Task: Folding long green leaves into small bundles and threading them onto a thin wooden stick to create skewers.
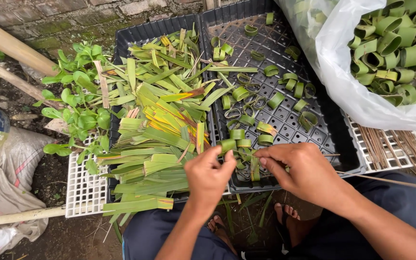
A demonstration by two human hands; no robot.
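Both hands work over the near rim of the black grid tray (343,144). Left hand (208,175) pinches a rolled green leaf strip (228,144) between thumb and fingertips, closed on it. Right hand (299,171) has its fingers curled and closed on the other end of the same leaf piece (254,166), just right of the left hand. The piece sits at the tray's near edge. The strip runs roughly left-right between the hands; its curled end faces the tray's far side.

Room: tight. Left of the tray, touching it, a second black tray is piled with flat cut leaf strips (160,130), long axes mostly left-right, fanning. Finished leaf rings (275,100) lie scattered across the grid tray floor, with bare mesh toward its far side. Right of the tray, a clear plastic bag of rings (343,72) overhangs its corner. A white grid panel (85,190) sticks out under the left pile.
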